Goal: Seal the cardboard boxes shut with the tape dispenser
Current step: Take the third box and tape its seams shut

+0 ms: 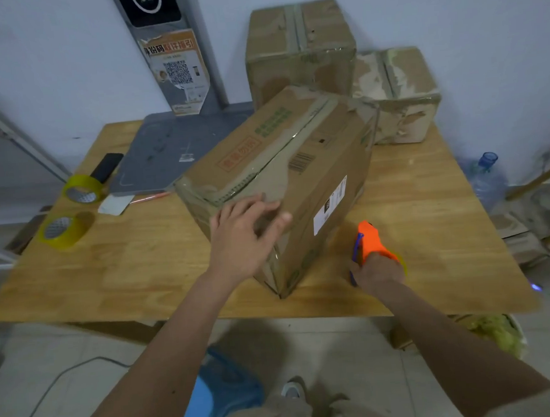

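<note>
the big cardboard box point(284, 174) sits tilted on the wooden table point(133, 262). the left hand point(243, 240) lies flat on its near corner, fingers straight. the right hand point(375, 272) grips the orange tape dispenser point(370, 240) just beside the box, down by the table

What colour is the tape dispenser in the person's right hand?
Bright orange with a blue part, seen in the head view: tape dispenser, gripped by the right hand.

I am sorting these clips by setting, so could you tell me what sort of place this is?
Probably a small parcel-packing corner in a back room: taped cardboard boxes stacked against the wall on a wooden table, spare tape rolls, and a platform scale with a QR-code notice.
</note>
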